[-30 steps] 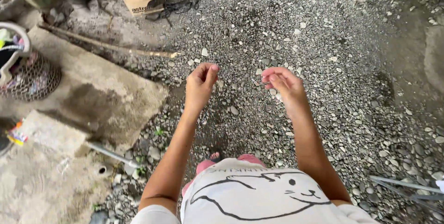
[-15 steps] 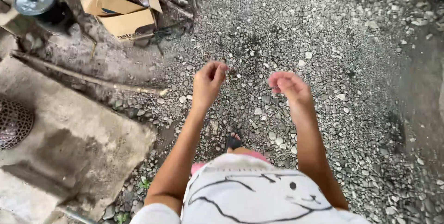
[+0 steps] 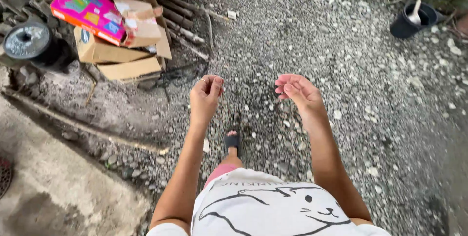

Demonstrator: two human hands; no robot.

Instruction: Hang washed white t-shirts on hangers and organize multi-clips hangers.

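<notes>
Both hands are up in front of the body and the view has swung on since a second ago: the concrete slab (image 3: 53, 187) has slid down to 8 o'clock, the wire basket is all but gone off the left edge, and the box pile has come fully into frame at 10 o'clock. The person looks to be walking across the grey gravel ground (image 3: 341, 70), one foot in a black sandal (image 3: 232, 141) stepping out at centre.

The left hand (image 3: 204, 97) hangs loosely curled, fingers (image 3: 214, 84) together at the tips; whether anything tiny sits between them I cannot tell. The right hand (image 3: 296, 90) is likewise half curled, fingers bent inward, nothing visible in it. Neither touches anything; the gravel lies below them.

Packages now: a flat pink cardboard box with coloured panels (image 3: 85, 11) lies on top at 10 o'clock, a small torn brown carton (image 3: 141, 24) just beside it, plain brown cardboard boxes (image 3: 114, 56) underneath. A dark round spool (image 3: 27, 41) sits at 9 o'clock, a black pot with a white scoop (image 3: 414, 19) at 2 o'clock.
</notes>
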